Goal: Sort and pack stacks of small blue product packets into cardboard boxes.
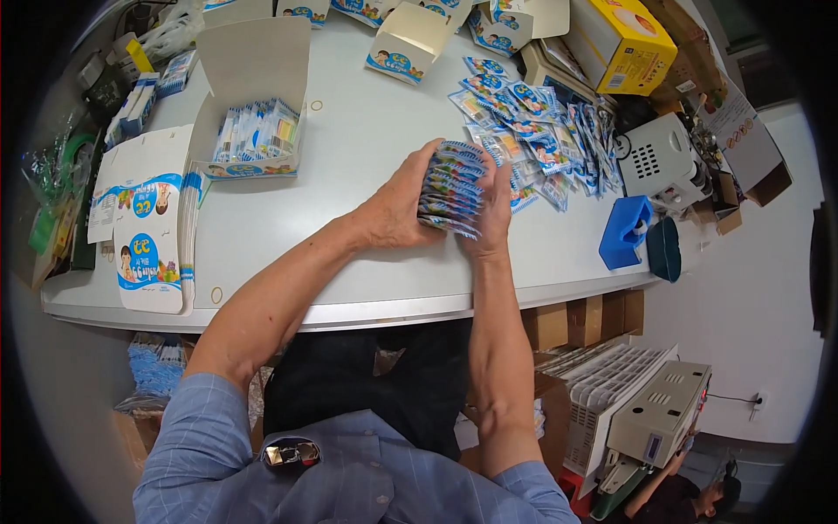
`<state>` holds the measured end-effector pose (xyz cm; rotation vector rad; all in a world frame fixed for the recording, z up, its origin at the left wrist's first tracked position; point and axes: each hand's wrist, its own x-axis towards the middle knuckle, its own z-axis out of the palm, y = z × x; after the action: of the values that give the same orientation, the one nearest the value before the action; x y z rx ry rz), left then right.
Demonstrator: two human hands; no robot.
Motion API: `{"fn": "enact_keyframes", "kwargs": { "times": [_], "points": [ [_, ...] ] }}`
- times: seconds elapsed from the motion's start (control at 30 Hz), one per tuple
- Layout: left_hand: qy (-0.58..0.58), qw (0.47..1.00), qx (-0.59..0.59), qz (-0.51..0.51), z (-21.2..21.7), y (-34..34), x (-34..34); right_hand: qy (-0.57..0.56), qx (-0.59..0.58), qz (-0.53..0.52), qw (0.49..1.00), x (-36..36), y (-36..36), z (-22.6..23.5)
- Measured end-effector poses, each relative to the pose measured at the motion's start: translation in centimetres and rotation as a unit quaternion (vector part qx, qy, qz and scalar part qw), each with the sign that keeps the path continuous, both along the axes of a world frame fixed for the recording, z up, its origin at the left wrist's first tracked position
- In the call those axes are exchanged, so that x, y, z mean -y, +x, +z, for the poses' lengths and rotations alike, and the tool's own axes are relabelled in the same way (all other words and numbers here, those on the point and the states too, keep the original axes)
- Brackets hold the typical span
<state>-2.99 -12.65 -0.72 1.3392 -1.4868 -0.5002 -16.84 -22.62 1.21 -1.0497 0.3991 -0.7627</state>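
Observation:
Between my two hands is a stack of small blue-and-white sachets (451, 188), held above the white table near its front edge. My left hand (397, 201) presses against the stack's left side, and my right hand (495, 205) closes on its right side. Just beyond my right hand lies a loose heap of the same sachets (532, 122). Left of my hands stands an open white carton (253, 166), its lid raised, with a row of upright sachets inside. The stack is slightly blurred.
Flattened printed cartons (150, 262) lie at the table's left front. Several open cartons (406, 44) stand along the back beside a yellow box (624, 44). A blue plastic holder (624, 234) sits at the right edge. At lower right are a beige machine (659, 410) and another person (690, 498).

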Motion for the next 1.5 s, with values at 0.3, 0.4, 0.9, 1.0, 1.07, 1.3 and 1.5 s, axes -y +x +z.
{"fn": "enact_keyframes", "kwargs": {
  "times": [0.3, 0.4, 0.9, 1.0, 1.07, 1.3, 1.5],
  "points": [
    [0.072, 0.984, -0.160, 0.009, 0.9, 0.4, -0.4, -0.080, -0.045, 0.073, 0.993, -1.7, 1.3, -0.3],
    [0.101, 0.981, -0.162, 0.015, 1.8, 0.1, -0.2, -0.149, -0.096, 0.060, 0.982, 1.2, -0.5, -0.9],
    [0.065, 0.978, -0.186, 0.065, 1.0, 0.3, 0.5, -0.691, -0.422, -0.178, 0.559, 7.6, -3.6, -0.9],
    [0.068, 0.979, -0.179, 0.064, 1.2, 0.3, 0.4, -0.692, -0.397, -0.230, 0.558, 8.1, -3.0, -1.1],
    [0.076, 0.980, -0.170, 0.067, 1.3, 0.3, 0.3, -0.658, -0.335, -0.250, 0.627, 8.6, -2.9, -0.9],
    [0.069, 0.979, -0.179, 0.070, 1.5, 0.3, 0.3, -0.638, -0.296, -0.265, 0.660, 8.6, -3.2, -0.5],
    [0.064, 0.978, -0.187, 0.063, 1.6, 0.1, 0.1, -0.498, -0.292, -0.288, 0.764, 7.7, -4.5, 1.8]
  ]
}}
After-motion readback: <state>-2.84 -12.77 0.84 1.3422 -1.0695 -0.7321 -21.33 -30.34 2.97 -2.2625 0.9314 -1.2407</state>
